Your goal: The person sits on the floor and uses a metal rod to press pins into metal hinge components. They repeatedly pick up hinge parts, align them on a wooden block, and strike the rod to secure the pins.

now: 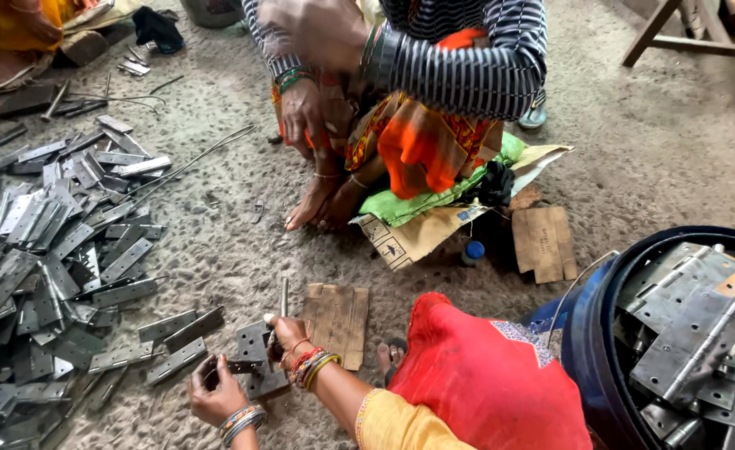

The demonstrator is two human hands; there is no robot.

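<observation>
— Hands first: what are they doing in the head view?

— The left hand (214, 393) is curling closed around the end of a dark metal hinge (255, 367) lying on the gritty floor (651, 158), fingers wrapped over its edge. The right hand (288, 335) is gripping a thin steel pin (283, 298), standing it upright just above that hinge. Bangles are showing on both wrists.

— And where is the hinge sitting?

— Between the two hands, touching both, just in front of the red cloth (484, 375) over the person's knee.

— What is lying around them?

— Beyond the left hand a big heap of grey hinge plates (42, 267) is spreading out. Just past the right hand a piece of cardboard (336, 321) is lying flat. Well off to the right hand's side a dark blue drum (588, 350) is holding finished hinges (688, 333). Across from the hands another person in a striped sleeve (467, 71) is sitting, one hand (302, 112) hanging near a bare foot (309, 204).
</observation>
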